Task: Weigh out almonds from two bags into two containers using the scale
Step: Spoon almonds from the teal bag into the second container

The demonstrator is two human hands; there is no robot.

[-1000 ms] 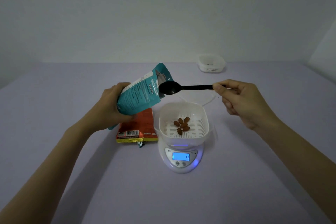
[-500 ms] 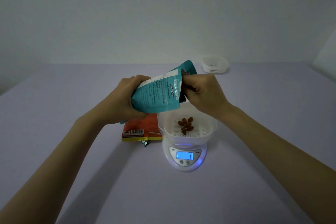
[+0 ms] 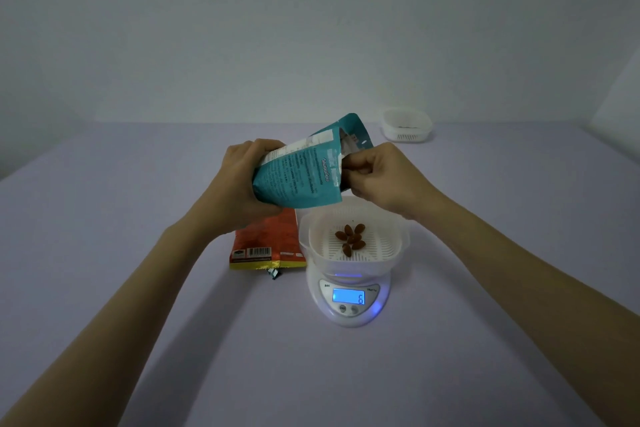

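Scooping from the teal bag [image 3: 301,173] calls for a steady tilt, so the left hand [image 3: 242,180] wraps its fingers closed around the bag's lower body and holds it slanted above the bench [image 3: 138,340], mouth pointing up and to the right. The right hand [image 3: 377,177] is curled shut at that mouth, just above the container on the scale; what it holds is hidden by the bag edge and its own knuckles, so a tool cannot be confirmed. For a clean transfer, keep the mouth wide, draw a small load, and carry it straight down over the basket so nothing falls onto the bench. The orange bag [image 3: 266,243] lies flat beside the scale, partly under the teal bag. The scale [image 3: 348,298] stands at bench centre with its display lit and reading 6. On it sits a white container with a slotted basket insert [image 3: 356,243], holding a small cluster of almonds [image 3: 350,238] near the middle. A second white container [image 3: 408,130] stands well apart at the far edge; its contents are too small to tell. Add small amounts and check the display after each.
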